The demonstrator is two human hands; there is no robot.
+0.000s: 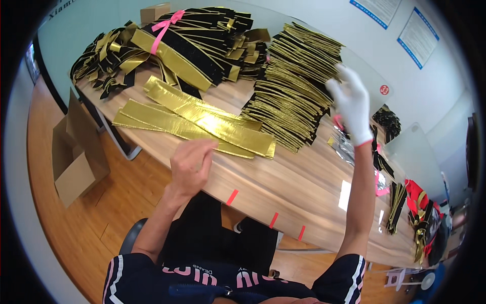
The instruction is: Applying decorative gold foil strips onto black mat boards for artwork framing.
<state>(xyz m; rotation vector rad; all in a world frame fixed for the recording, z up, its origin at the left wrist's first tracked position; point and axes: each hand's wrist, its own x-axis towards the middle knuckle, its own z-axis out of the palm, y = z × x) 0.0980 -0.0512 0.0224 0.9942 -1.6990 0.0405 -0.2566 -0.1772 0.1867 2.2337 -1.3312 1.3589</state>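
Gold strips (200, 112): rect., crinkly | L hand (190, 167) bare, curled | R hand (353, 104) wht-gloved | hands' grip: can't tell

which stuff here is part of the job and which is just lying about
Seemingly in the job:
bare left hand, by the loose gold strips
gloved right hand, by the black-and-gold stack

Seemingly just lying about:
open cardboard box on the floor
red item at the right end of the table
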